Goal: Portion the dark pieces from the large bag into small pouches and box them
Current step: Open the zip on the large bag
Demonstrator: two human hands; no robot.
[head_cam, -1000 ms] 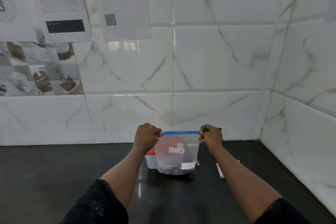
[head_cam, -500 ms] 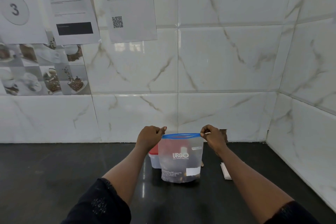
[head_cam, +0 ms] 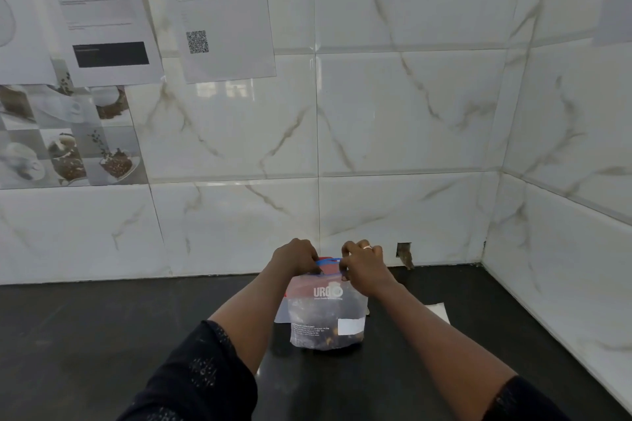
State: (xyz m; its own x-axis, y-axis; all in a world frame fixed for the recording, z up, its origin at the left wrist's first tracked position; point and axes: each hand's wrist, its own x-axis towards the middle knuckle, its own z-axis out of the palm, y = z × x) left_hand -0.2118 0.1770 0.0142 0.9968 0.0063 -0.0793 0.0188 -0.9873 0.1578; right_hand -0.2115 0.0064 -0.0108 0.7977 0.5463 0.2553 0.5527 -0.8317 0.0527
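A large clear zip bag (head_cam: 325, 314) with a blue top strip and white lettering stands upright on the black counter (head_cam: 102, 335). Dark pieces (head_cam: 325, 340) lie in its bottom. My left hand (head_cam: 295, 258) pinches the left end of the blue strip. My right hand (head_cam: 364, 263), with a ring on one finger, pinches the right part of the strip. The two hands are close together at the bag's mouth. Behind the bag sits a clear box with a red lid (head_cam: 282, 309), mostly hidden.
White flat pouches or paper (head_cam: 439, 313) lie on the counter to the right of the bag. Marble-tiled walls close the back and right side. Printed sheets (head_cam: 102, 17) hang on the wall at upper left.
My hands have come closer together along the bag's top strip, which was stretched wide before. The bag now rests lower on the counter and its mouth looks bunched.
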